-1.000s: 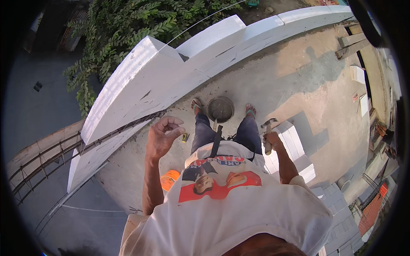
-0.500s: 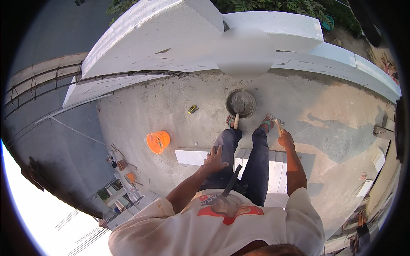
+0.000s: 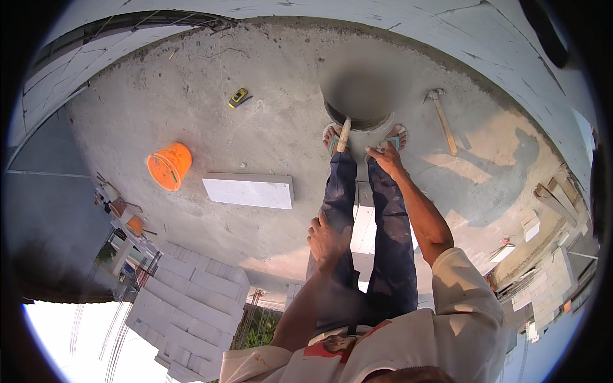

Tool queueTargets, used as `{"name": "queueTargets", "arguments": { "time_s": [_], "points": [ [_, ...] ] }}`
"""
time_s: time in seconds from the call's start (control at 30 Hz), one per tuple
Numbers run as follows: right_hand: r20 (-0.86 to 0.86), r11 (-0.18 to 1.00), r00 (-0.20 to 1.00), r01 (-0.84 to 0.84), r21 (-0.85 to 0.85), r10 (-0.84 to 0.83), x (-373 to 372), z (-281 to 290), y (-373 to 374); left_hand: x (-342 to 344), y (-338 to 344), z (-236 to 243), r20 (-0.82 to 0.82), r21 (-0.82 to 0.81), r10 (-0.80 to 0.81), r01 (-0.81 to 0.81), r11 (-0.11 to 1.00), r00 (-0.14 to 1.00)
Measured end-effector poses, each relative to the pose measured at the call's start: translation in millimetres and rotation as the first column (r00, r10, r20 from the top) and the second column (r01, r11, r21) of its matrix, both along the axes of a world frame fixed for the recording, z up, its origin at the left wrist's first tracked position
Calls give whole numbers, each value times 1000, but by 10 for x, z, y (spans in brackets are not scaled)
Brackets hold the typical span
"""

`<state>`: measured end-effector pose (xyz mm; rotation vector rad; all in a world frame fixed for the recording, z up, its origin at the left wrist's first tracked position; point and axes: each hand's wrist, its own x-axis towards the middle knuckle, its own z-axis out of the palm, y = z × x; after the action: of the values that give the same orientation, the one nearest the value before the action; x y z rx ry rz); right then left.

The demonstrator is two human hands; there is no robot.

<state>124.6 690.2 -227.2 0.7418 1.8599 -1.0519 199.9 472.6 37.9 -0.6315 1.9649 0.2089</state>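
Observation:
My left hand (image 3: 329,240) rests on my left knee, its fingers spread over the dark trouser leg and holding nothing. Reaching down by my right shin, my right hand (image 3: 386,158) is empty, its fingers stretched toward the left. Just beyond my feet stands a dark round mortar tub (image 3: 364,122), its inside mostly blurred. A wooden handle (image 3: 343,135) sticks out over the tub's near rim, beside my left foot; the tool's other end is hidden. On the concrete to the right lies a hammer (image 3: 442,118) with a wooden handle, apart from my hand.
A yellow and black tape measure (image 3: 239,97) lies at the far left. An orange bucket (image 3: 169,166) stands nearer, beside a white block (image 3: 249,191). White blocks form a wall (image 3: 447,32) along the far side. A stack of blocks (image 3: 191,300) is at the lower left.
My right hand has let go of the hammer, which now lies on the floor, and has moved left toward the tub. My left hand stays on the left leg. The view has tilted downward.

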Motion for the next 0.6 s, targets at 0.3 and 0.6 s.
{"name": "queueTargets", "arguments": {
  "time_s": [0.3,0.6],
  "points": [
    [110,861,855,509,19,-508,-346,-698,-1556,331,-244,-189,-15,56,81,-80,995,997],
    [368,676,717,690,-257,-592,-806,348,-921,486,-305,-265,-37,70,154,-151,986,987]
  ]
}}
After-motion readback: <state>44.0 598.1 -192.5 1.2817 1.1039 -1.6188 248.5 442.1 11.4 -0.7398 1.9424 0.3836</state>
